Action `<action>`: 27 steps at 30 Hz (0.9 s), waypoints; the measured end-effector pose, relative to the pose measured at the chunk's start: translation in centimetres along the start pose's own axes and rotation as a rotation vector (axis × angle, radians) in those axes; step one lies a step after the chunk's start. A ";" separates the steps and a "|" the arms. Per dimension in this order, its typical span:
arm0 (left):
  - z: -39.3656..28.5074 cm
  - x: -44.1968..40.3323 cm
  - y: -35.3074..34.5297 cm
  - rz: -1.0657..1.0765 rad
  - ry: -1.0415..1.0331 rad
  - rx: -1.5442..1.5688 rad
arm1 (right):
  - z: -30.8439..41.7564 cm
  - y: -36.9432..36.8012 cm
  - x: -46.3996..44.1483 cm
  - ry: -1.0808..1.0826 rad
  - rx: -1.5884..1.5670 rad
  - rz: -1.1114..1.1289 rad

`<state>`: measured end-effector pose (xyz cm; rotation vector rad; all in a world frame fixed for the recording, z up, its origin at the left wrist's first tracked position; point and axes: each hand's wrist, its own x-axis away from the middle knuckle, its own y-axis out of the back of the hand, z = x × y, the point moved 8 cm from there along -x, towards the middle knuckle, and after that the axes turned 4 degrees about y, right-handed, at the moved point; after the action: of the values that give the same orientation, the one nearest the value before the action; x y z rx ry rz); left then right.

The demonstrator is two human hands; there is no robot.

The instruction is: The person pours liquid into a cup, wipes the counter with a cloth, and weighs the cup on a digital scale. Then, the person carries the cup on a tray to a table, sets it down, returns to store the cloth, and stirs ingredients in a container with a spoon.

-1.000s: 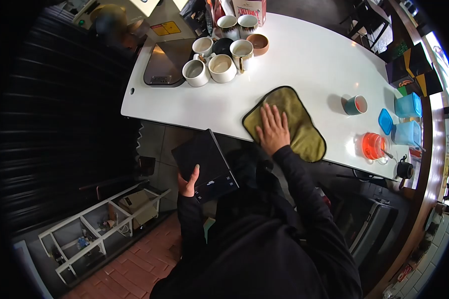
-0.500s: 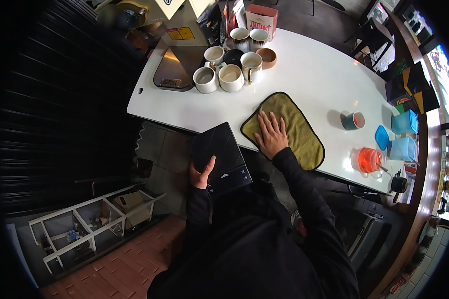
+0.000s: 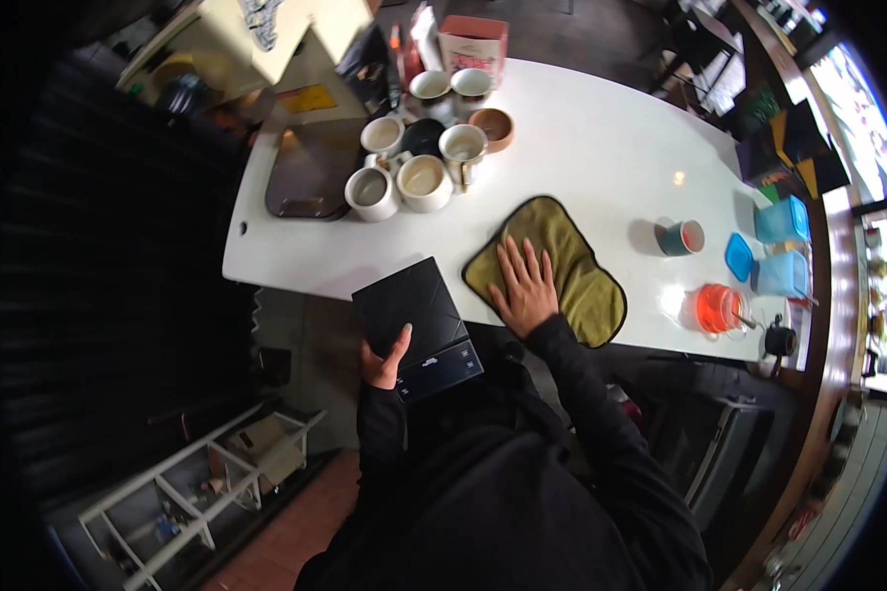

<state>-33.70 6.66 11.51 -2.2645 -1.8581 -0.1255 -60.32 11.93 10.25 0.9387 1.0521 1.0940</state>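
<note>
- I have the right hand (image 3: 529,295) laid flat near the centre of the frame, palm down, its fingers spread a little
- Under those fingers I see the olive cloth (image 3: 583,286), dark-edged, lying on the near edge of the white counter (image 3: 601,128), right of centre in the frame
- On the left hand (image 3: 382,364), left of centre, I see the thumb pressed on top of the black slab (image 3: 414,310); the other fingers are hidden beneath it, so I cannot tell how they sit
- I see the slab held at a tilt against the counter's near edge, small white marks along its lower strip; I cannot tell whether it touches the counter
- Farther out, upper left of centre, I make out pale mugs (image 3: 426,189) grouped around a black cup (image 3: 424,138), a brown bowl (image 3: 493,130) at their right and a metal tray (image 3: 311,172) at their left
- Toward the right of the frame I see a teal cup (image 3: 678,239), a glass jug (image 3: 716,307) of red liquid, a blue lid (image 3: 739,257) and two blue containers (image 3: 782,219)
- At lower left I get a pale frame (image 3: 202,527) standing by reddish flooring (image 3: 286,537)
</note>
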 end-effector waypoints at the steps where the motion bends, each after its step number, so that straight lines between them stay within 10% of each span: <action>1: 0.1 -0.9 -0.6 0.029 0.008 0.000 | -0.4 0.4 1.6 -0.009 -0.002 0.050; 12: -1.1 -8.3 -8.4 0.479 -0.030 -0.159 | -16.6 2.3 0.3 -0.587 0.289 -0.139; 19: -0.1 -10.6 -10.6 0.573 -0.040 -0.195 | -6.4 1.9 0.7 -0.370 0.100 -0.100; 27: 1.6 -12.4 -16.6 0.667 -0.060 -0.209 | -4.9 3.1 12.4 -0.596 0.141 -0.050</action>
<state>-52.55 -1.88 9.22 -2.9229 -1.0564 -0.1477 -64.22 25.02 9.76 1.2457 0.6567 0.6366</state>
